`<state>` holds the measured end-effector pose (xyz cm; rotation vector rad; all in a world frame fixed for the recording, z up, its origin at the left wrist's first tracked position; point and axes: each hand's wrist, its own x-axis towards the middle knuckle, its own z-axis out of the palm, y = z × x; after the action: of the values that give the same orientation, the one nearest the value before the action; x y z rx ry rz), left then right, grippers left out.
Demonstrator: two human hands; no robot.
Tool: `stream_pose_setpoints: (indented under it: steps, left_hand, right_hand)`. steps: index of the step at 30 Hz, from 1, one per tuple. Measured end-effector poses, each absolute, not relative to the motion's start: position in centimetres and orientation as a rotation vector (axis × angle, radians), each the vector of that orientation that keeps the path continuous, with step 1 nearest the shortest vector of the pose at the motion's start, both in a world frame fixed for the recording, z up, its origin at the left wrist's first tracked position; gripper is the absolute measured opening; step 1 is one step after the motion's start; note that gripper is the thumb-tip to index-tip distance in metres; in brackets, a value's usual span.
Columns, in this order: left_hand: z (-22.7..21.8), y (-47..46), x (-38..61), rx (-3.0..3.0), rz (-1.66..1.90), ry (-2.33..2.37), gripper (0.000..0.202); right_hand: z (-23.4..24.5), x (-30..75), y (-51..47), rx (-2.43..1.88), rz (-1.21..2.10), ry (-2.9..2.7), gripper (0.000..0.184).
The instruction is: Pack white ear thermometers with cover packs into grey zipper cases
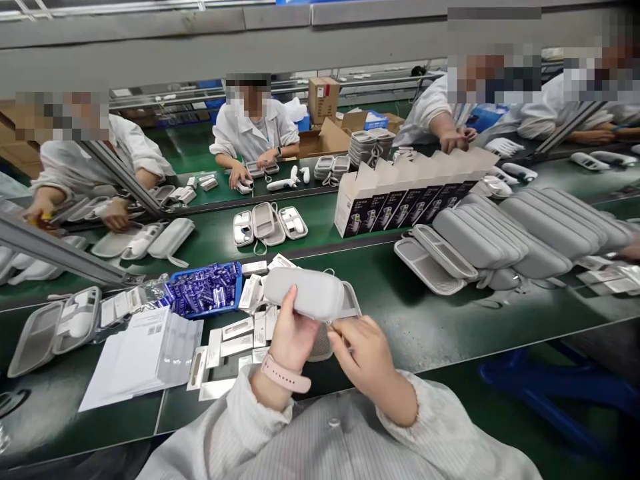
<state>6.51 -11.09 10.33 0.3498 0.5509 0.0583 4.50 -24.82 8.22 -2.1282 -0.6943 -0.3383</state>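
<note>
My left hand [294,338] grips a grey zip case [304,292] from below, holding it up over the green belt. The case looks open, with its shell [353,300] and a mesh pocket [321,347] behind and under the padded half. My right hand [361,357] pinches the case's edge near the mesh, though what lies between the fingertips is partly hidden. A pink watch strap [286,375] circles my left wrist. Close to my hands lie several white printed cards [237,340].
A blue crate of blue-wrapped packs [203,290] stands left of my hands, beside white papers [143,357] and an open grey case [55,330]. Rows of grey cases [515,230] and flat-packed cartons [410,193] lie on the belts. Co-workers work across them.
</note>
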Motion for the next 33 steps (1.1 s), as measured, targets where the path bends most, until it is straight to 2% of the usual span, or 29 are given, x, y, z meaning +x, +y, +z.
stream_pose_setpoints:
  steps: [3,7,12,19,27,30,33]
  left_hand:
    - [10.8,-11.3,8.2,0.346,0.155,0.456,0.022]
    - [11.2,-11.5,9.0,0.382,0.171,0.388,0.022]
    - [10.8,-11.8,9.4,0.38,0.163,0.395,0.021]
    - [11.2,-12.2,9.1,0.388,0.127,0.454,0.019]
    - [11.5,-12.2,8.9,0.433,0.186,0.358,0.019]
    - [10.9,-11.8,8.8,0.454,0.167,0.358,0.02]
    - [9.7,-10.7,8.1,0.532,0.136,0.35,0.024]
  right_hand:
    - [7.3,5.5,-23.5,-1.567,0.262,-0.27,0.027]
    - [8.0,6.9,-22.9,-0.938,0.565,-0.051,0.028]
    - [8.8,7.8,-22.8,-0.794,0.539,0.006,0.023]
    - [8.4,7.4,-21.8,-0.879,0.446,0.078,0.019]
    - [8.5,7.0,-21.8,-0.691,0.46,0.131,0.022]
    - [9.2,7.0,-22.8,-0.559,0.501,0.133,0.022]
    - [10.0,7.2,-24.5,-0.603,0.499,0.105,0.022]
